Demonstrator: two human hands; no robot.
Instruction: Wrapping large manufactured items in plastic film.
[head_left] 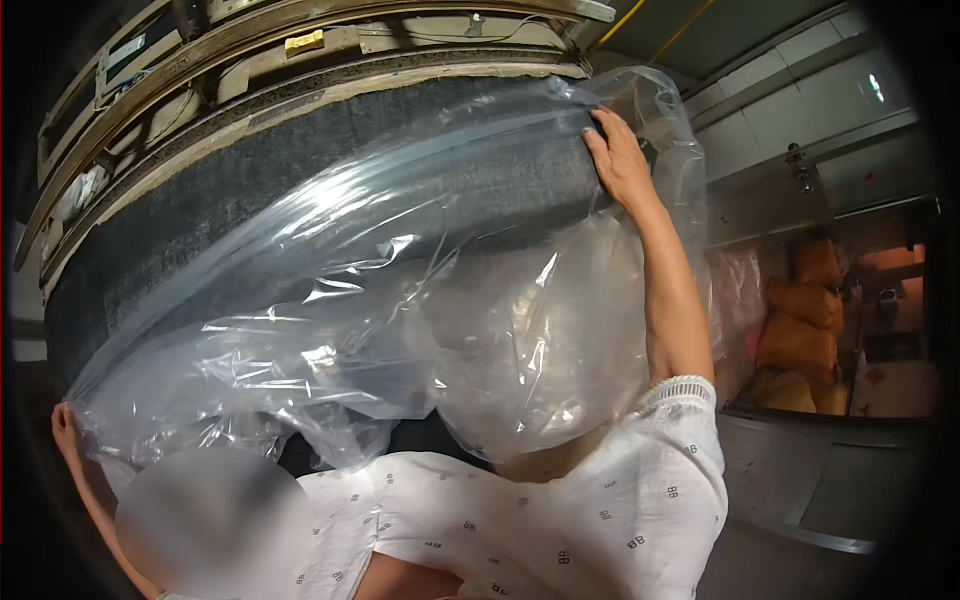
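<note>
Right hand (622, 165) touches clear plastic (330, 255); shirt (590, 515) bears characters.

Orange bundles (798, 342) (piled), yellow block (304, 42)

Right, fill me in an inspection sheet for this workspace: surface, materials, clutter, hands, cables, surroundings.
Surface: dark grey, rough-textured work surface, partly covered.
Materials: large, clear, glossy plastic sheet, wrinkled, spread across the surface toward the person.
Clutter: small yellow block at the worn brown frame beyond the surface.
Hands: left hand pinches the sheet's left edge; right hand, open, lies at its upper right.
Cables: thin wire along the frame.
Surroundings: stacked orange-brown bundles at right; contents unclear.
</note>
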